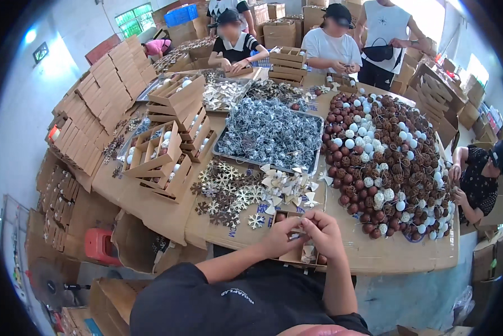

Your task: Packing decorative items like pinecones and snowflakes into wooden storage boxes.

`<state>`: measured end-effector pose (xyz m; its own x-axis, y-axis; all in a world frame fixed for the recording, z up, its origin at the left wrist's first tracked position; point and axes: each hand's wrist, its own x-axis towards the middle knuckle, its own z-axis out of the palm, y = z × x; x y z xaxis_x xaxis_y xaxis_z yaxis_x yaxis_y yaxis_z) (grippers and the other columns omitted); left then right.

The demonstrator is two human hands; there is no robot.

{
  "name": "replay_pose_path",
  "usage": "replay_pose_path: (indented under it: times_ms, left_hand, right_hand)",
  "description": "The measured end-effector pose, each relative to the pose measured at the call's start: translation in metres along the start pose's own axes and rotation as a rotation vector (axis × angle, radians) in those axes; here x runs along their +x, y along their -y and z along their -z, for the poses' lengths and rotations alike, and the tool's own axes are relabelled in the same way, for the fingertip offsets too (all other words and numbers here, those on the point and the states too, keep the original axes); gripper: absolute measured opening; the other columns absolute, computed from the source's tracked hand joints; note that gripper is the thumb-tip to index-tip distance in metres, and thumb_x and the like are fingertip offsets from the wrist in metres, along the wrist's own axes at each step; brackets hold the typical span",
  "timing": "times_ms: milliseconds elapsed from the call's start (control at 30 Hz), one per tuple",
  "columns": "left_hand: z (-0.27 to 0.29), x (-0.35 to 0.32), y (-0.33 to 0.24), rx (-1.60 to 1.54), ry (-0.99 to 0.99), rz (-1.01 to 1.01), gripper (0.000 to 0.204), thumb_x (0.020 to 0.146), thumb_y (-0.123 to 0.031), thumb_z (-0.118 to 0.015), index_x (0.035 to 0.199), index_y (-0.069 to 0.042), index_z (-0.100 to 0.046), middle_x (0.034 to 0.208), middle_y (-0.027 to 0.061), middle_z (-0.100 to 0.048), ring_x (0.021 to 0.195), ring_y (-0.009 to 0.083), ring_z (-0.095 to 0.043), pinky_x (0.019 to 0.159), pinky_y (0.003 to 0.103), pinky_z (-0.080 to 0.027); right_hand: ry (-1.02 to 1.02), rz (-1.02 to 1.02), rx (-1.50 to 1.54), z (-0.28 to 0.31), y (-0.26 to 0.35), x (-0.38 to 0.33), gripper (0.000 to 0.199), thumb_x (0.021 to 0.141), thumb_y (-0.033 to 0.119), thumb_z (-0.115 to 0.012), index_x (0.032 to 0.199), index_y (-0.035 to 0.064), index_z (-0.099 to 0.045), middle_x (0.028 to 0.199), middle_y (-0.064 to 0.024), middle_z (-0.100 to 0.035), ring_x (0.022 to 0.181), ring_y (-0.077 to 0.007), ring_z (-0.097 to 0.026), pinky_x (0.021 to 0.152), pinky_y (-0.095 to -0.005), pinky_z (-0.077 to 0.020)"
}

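My left hand [280, 237] and my right hand [323, 232] meet above a small cardboard box [289, 257] at the table's near edge. The fingers of both are pinched together. Something small and pale shows by the left fingers, too small to name. Partly hidden under my hands, the box has dividers, with brown balls and a pale piece in its compartments. Just beyond lie white star-shaped ornaments [289, 187]. Brown and cream snowflake ornaments [229, 187] are heaped to their left.
A tray of silvery wire ornaments [271, 131] fills the table's middle. Brown, white and wicker balls [389, 162] are piled at right. Filled divided boxes [164, 154] stand stacked at left. Several people work around the table. A red stool [101, 246] stands on the floor.
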<state>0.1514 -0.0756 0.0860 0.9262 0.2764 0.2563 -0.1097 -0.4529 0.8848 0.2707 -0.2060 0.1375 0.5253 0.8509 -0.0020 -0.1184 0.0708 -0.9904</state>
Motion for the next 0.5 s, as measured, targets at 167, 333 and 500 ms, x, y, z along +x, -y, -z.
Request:
replay_pose_path:
  times_ms: [167, 333, 500]
  left_hand:
    - [-0.004, -0.001, 0.004, -0.499, 0.187, 0.252, 0.027, 0.103, -0.021, -0.060, 0.117, 0.001, -0.066, 0.090, 0.0064, -0.074, 0.076, 0.0114, -0.068, 0.070, 0.027, -0.054]
    - [-0.004, 0.023, 0.008, -0.650, 0.018, 0.329, 0.020, 0.103, -0.017, -0.057, 0.109, 0.000, -0.065, 0.099, 0.0076, -0.068, 0.084, 0.0141, -0.066, 0.073, 0.027, -0.053]
    - [0.019, 0.029, 0.007, -1.556, 0.204, 0.589, 0.036, 0.102, -0.015, -0.053, 0.134, -0.002, -0.047, 0.108, 0.0111, -0.062, 0.101, 0.0236, -0.063, 0.087, 0.042, -0.055]
  right_hand:
    - [-0.133, -0.034, 0.064, 0.009, 0.003, -0.006, 0.013, 0.100, 0.012, -0.061, 0.099, -0.0010, -0.065, 0.079, 0.0019, -0.064, 0.066, -0.0033, -0.053, 0.058, -0.0209, -0.0440]
    - [-0.103, 0.235, -0.305, 0.007, 0.015, -0.016, 0.007, 0.093, 0.007, -0.068, 0.094, 0.0004, -0.066, 0.077, -0.0029, -0.063, 0.066, -0.0064, -0.057, 0.058, -0.0238, -0.0440]
    - [-0.103, 0.495, -0.720, -0.004, 0.001, -0.028, 0.023, 0.082, 0.014, -0.079, 0.098, 0.0082, -0.064, 0.108, -0.0095, -0.065, 0.094, -0.0210, -0.066, 0.080, -0.0346, -0.0553]
